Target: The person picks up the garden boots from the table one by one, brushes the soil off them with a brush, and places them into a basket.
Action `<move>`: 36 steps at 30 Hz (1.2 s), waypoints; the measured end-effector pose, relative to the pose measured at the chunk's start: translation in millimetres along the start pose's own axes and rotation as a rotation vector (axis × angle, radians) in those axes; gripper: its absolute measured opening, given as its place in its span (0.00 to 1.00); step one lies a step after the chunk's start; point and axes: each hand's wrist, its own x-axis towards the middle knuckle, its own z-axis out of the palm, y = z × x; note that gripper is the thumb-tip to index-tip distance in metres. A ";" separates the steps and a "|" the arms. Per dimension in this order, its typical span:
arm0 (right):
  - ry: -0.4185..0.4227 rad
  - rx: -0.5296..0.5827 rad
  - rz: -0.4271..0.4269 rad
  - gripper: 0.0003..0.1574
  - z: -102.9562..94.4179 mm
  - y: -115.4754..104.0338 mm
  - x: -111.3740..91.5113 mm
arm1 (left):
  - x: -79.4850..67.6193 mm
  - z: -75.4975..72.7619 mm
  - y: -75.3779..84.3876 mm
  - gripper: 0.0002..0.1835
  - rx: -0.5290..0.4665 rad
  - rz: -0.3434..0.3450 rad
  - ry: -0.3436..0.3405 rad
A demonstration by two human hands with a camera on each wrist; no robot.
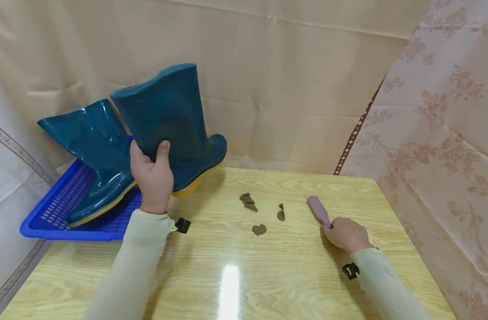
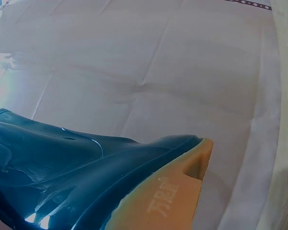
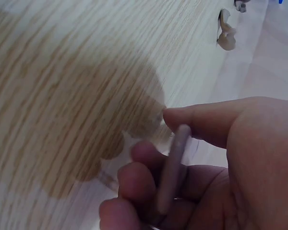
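Note:
My left hand [image 1: 152, 178] grips a teal rubber boot [image 1: 168, 115] by its shaft, thumb on the near side. The boot is lifted, toe to the right, its yellow-orange sole [image 2: 158, 196] visible in the left wrist view. Behind that hand, a second teal rubber boot [image 1: 93, 151] stands tilted in a blue plastic basket [image 1: 68, 234]. At the right of the table my right hand [image 1: 347, 234] holds a mauve, spatula-shaped tool [image 1: 318, 210] by its thin handle [image 3: 173, 170]. Its broad end points away, toward the back left.
Several brown, mud-like scraps [image 1: 259, 229] lie mid-table between the hands. The wooden table [image 1: 283, 275] ends at a beige cloth [image 1: 267, 89] behind, and a floral cloth [image 1: 439, 133] hangs at the right.

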 end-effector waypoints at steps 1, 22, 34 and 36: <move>-0.006 -0.006 0.008 0.27 -0.3 -0.1 0.1 | 1.4 -2.0 0.6 0.18 0.007 0.012 0.004; -0.074 -0.072 0.035 0.33 -6.5 0.6 2.8 | 30.0 -44.6 20.2 0.21 0.032 -0.018 0.217; -0.082 -0.060 0.044 0.33 -7.5 11.0 8.4 | 42.7 -79.9 0.5 0.27 0.046 -0.320 0.293; -0.085 -0.057 0.043 0.33 -7.8 11.9 9.0 | 46.6 -90.3 -7.2 0.30 -0.031 -0.464 0.307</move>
